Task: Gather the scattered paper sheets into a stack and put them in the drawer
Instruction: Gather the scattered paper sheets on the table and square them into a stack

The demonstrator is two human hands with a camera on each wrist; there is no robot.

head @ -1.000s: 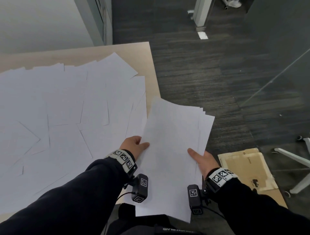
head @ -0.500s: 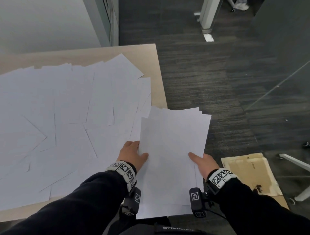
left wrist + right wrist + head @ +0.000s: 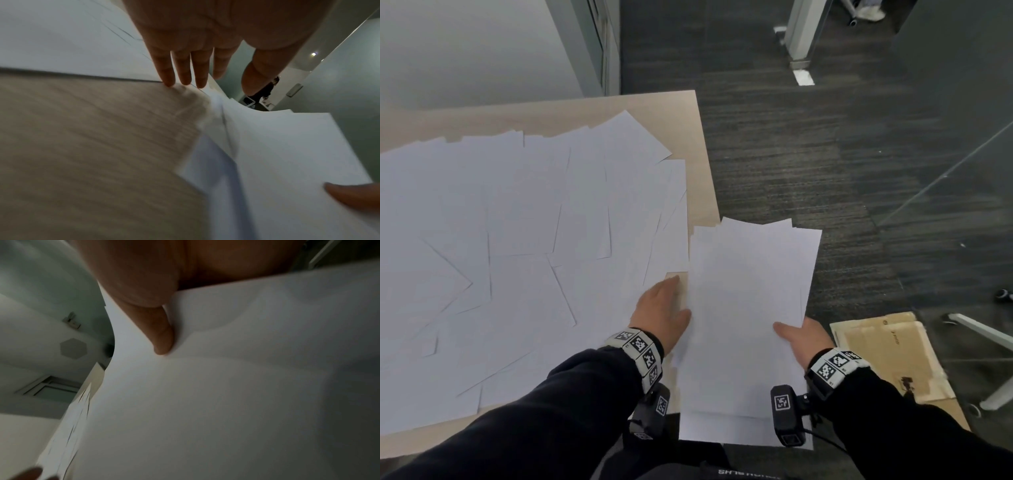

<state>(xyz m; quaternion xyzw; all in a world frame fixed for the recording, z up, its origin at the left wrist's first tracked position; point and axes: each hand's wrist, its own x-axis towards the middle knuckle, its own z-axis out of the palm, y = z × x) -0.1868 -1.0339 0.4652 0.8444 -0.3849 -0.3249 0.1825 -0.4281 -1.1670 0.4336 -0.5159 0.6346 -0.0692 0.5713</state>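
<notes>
Several white paper sheets (image 3: 517,240) lie scattered and overlapping on the light wood table (image 3: 698,137). A gathered stack of sheets (image 3: 750,301) hangs past the table's right edge. My right hand (image 3: 792,337) pinches the stack near its right side, with the thumb (image 3: 162,337) on top and the fingers hidden underneath. My left hand (image 3: 671,301) lies just left of the stack with straight fingers (image 3: 180,76), whose tips touch the table at a sheet's edge; it holds nothing. The stack (image 3: 287,162) curves beside it. No drawer is in view.
Flattened brown cardboard (image 3: 887,359) lies on the dark carpet to the right of my right arm. White chair legs (image 3: 983,335) stand at the far right, and a glass partition (image 3: 945,178) runs behind them. A grey wall borders the table's far side.
My left hand has let go of the stack's left edge and moved onto the table with its fingers flat. The right hand still holds the stack, which now lies squarer.
</notes>
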